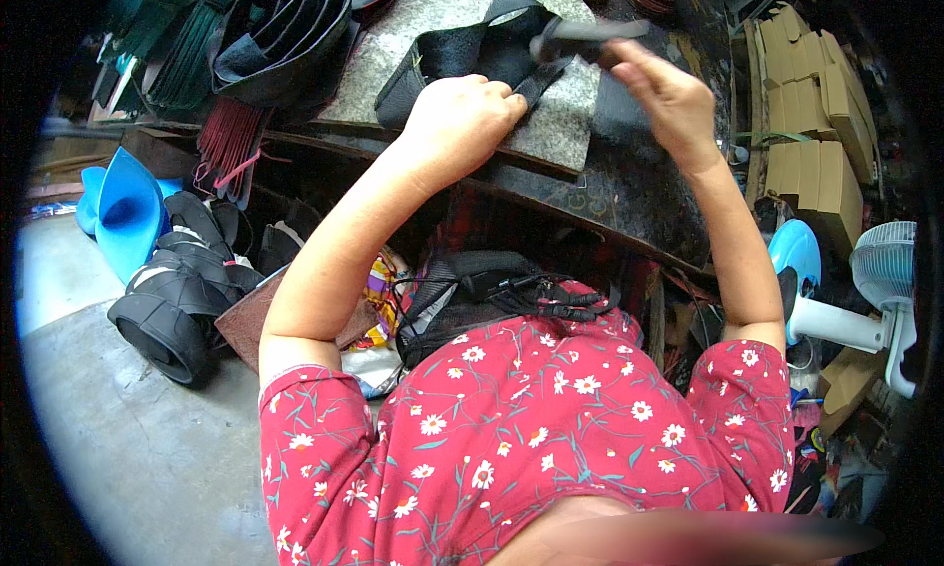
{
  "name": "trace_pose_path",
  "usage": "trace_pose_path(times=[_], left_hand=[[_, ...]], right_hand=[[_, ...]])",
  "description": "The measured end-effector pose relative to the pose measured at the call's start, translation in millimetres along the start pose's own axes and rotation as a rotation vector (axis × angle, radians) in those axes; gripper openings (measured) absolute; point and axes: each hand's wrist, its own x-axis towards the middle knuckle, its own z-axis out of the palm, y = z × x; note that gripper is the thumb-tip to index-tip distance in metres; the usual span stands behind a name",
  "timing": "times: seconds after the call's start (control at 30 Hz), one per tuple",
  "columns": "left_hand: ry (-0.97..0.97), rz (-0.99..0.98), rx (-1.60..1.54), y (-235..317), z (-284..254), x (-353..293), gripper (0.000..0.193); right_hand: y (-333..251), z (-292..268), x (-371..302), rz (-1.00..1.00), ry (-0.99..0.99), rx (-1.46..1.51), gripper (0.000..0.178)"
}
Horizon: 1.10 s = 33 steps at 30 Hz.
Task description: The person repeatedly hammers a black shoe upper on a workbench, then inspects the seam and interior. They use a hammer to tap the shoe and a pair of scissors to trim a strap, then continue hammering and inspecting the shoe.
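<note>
My left hand [460, 123] is closed on the near edge of a black strap piece [428, 59]. The piece is bent into loops and lies on a grey speckled slab [364, 89]. My right hand [674, 99] is raised at the slab's right side, its fingers curled round a grey tool that looks like a hammer [595, 31]. Motion smears the tool, and its rounded left end hangs above the strap piece, close to my left fingers. Whether it touches the strap I cannot tell.
A coil of black strips [280, 45] and dark red strips [228, 143] sit left of the slab. The dark table [619, 207] reaches toward me. Black sandals [162, 320] and blue sheets [133, 212] are at left. Cardboard boxes [816, 173] and a fan [885, 266] stand at right.
</note>
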Motion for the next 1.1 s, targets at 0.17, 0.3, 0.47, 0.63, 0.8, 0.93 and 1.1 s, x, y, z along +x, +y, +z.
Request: trace_pose_path(times=[0.17,0.3,0.47,0.63,0.8,0.93,1.1], left_hand=[[0.02,-0.05,0.016,3,-1,-4,0.03],[0.071,-0.034,0.015,3,1,-2,0.027],[0.161,-0.037,0.014,0,6,1,0.014],[0.257,-0.028,0.081,2,19,21,0.008],[0.263,-0.143,0.127,6,12,31,0.008],[0.183,-0.505,0.222,12,-8,4,0.021],[0.097,-0.005,-0.002,19,-9,-7,0.015]], right_hand=[[2,-8,9,0.144,-0.149,-0.337,0.031],[-10,-2,4,0.137,-0.034,0.025,0.033],[-17,4,2,0.117,-0.203,-0.229,0.034],[-7,-5,13,0.094,-0.043,-0.213,0.032],[-3,15,-5,0.076,-0.052,-0.183,0.033],[6,23,-14,0.023,-0.042,-0.237,0.031],[4,7,3,0.144,-0.186,-0.168,0.033]])
